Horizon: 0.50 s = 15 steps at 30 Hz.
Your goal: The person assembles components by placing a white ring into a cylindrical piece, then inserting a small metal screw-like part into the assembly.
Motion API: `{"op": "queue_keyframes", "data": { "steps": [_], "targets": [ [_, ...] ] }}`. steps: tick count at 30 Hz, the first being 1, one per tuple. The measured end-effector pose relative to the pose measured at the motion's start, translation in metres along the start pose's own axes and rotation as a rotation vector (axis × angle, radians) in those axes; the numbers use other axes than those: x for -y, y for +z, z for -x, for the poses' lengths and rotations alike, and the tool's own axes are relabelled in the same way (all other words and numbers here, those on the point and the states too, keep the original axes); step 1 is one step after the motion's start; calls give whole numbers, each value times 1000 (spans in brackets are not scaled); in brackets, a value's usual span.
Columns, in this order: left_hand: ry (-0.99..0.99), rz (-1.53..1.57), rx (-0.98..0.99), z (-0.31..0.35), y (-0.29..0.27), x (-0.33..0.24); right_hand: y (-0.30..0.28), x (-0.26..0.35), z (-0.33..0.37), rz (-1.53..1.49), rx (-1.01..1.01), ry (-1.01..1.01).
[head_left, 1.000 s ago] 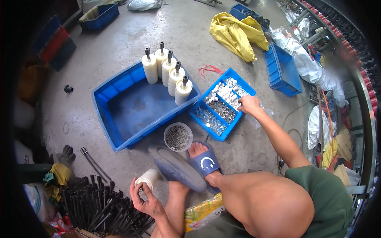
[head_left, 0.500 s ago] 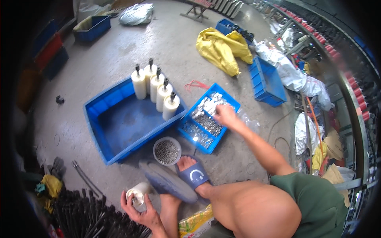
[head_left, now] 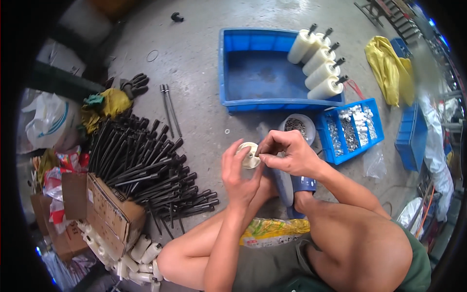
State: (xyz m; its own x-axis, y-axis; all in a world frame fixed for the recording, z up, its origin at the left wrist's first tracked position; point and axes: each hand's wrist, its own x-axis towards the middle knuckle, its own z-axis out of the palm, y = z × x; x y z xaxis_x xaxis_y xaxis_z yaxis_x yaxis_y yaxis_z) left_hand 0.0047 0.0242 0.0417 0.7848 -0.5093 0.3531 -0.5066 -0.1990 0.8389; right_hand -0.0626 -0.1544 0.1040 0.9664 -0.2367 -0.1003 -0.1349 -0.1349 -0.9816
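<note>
My left hand (head_left: 235,177) holds a white roller (head_left: 248,162) with its round end facing up, a small hole at its centre. Over that end my right hand (head_left: 296,155) is closed in a pinch, fingertips touching the roller near the hole. Whatever lies in the pinch is too small or hidden to make out. To the right of the hands is a round tub (head_left: 310,130) of small metal pieces. Beside it a divided blue tray (head_left: 361,151) carries small silvery and dark parts.
Beyond my hands stands a big blue bin (head_left: 272,103), with several white rollers (head_left: 322,87) on dark stems at its right end. Black rods (head_left: 146,165) are heaped at left, near a cardboard box (head_left: 104,209) and loose white rollers (head_left: 141,250). A yellow sack (head_left: 386,70) lies far right.
My right hand has left the parts tray and come to the roller's end. The left hand has raised the roller in front of me. The view has swung to the left.
</note>
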Motion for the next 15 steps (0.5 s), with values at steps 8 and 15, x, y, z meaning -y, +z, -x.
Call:
{"op": "queue_keyframes", "data": {
  "steps": [8,15],
  "targets": [
    [-63,56,-40,8,-1,0,14,6,-9,495,-17,-461],
    [-77,220,83,-5,-9,-1,0,12,-10,717,-6,-531]
  ]
}}
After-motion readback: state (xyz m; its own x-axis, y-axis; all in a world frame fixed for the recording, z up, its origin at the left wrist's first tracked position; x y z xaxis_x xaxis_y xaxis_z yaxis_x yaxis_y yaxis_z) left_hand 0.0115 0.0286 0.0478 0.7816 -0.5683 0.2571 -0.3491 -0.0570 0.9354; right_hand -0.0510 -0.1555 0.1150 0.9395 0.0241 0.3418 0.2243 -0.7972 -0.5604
